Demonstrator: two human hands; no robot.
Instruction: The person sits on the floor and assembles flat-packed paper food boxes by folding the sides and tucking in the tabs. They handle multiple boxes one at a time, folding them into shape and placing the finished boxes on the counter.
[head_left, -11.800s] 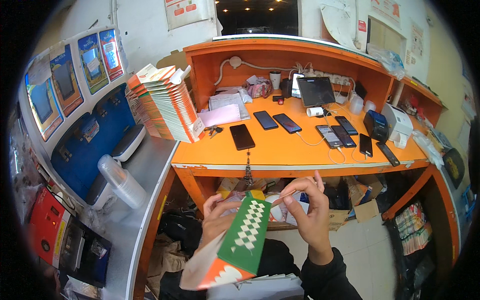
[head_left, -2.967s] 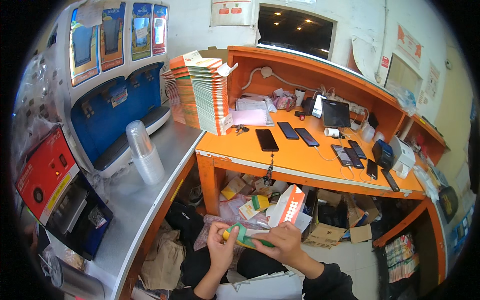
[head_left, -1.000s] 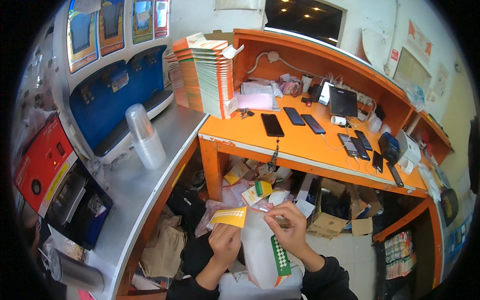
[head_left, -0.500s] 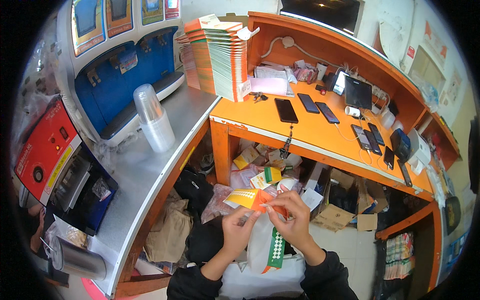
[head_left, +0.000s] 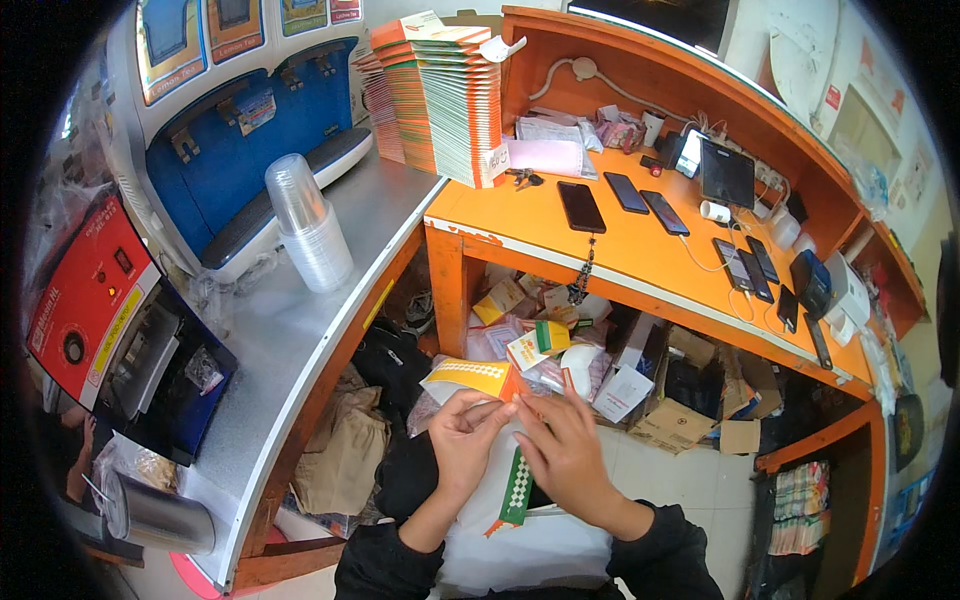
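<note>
A partly folded paper food carton (head_left: 516, 488) is held over my lap, with a green checkered panel, a white inside and a yellow-orange end turned up at the top. My left hand (head_left: 463, 440) grips the carton just below the yellow end, thumb against the orange corner. At that same corner, the fingertips of my right hand (head_left: 570, 460) pinch the orange flap, its other fingers partly stretched. The hands nearly meet there and hide part of the fold.
Tall stacks of flat cartons (head_left: 440, 110) stand where the metal counter (head_left: 375, 215) meets the orange desk (head_left: 500, 212). Several phones (head_left: 580, 207) lie on the desk. Left are stacked plastic cups (head_left: 312, 235), a red sealing machine (head_left: 90, 300) and a metal canister (head_left: 160, 515). Opened boxes (head_left: 672, 425) clutter the floor.
My right hand has turned and flattened over the orange corner. The yellow end has tipped left and down slightly, and the green panel has swung left. The view has shifted a little.
</note>
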